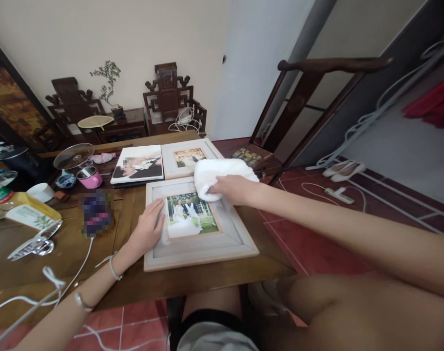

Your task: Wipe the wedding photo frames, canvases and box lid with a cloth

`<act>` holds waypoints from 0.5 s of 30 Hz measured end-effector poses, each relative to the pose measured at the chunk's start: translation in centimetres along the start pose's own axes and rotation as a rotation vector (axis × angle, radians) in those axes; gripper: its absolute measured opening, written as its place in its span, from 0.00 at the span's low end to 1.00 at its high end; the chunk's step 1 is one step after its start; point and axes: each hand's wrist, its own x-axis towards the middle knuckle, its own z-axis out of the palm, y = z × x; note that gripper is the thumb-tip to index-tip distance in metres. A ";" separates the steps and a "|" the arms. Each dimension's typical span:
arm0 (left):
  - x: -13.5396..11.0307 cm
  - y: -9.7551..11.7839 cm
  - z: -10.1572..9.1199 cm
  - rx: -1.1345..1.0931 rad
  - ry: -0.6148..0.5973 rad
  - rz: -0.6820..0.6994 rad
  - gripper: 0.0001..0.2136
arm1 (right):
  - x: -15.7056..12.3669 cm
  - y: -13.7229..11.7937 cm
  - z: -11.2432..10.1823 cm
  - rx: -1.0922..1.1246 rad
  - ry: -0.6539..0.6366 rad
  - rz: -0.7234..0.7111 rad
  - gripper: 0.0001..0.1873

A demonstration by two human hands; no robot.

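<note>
A pale wooden picture frame (236, 239) with a photo of a couple lies flat near the table's front right corner. My left hand (150, 226) rests on its left border, fingers stretched out. Bunched under my right hand (232, 189) is a white cloth (223, 170), which my fingers grip at the frame's upper right corner. The cloth also covers part of a second picture frame (185, 143) lying just behind. Left of that one sits a photo album (143, 163) with a picture on its cover.
At the left stand a pink cup (89, 177), a small blue-white teapot (65, 179), a bottle of yellow liquid (31, 209), a clear hair clip (39, 243) and a phone-like thing (96, 214) on a white cable. A wooden chair (298, 97) stands beyond the table's right edge.
</note>
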 end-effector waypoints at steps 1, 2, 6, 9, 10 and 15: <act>0.0 0.1 0.0 0.000 0.002 -0.002 0.21 | -0.7 -0.3 -0.2 -0.004 -0.027 -0.015 0.27; 0.0 0.2 0.0 0.001 0.004 -0.002 0.21 | -1.5 -0.6 -0.4 -0.001 -0.053 -0.034 0.27; 0.0 0.6 0.1 0.005 0.019 0.011 0.21 | -4.7 -2.1 -1.2 0.043 -0.159 -0.126 0.30; 0.1 0.5 0.3 0.004 0.028 0.018 0.21 | -6.5 -2.9 -1.9 0.076 -0.299 -0.183 0.31; 0.2 0.5 0.4 0.004 0.030 0.020 0.21 | -7.0 -3.2 -2.1 0.091 -0.338 -0.194 0.31; 0.4 0.4 0.5 0.006 0.046 0.031 0.20 | -8.0 -4.3 -2.5 0.151 -0.400 -0.207 0.30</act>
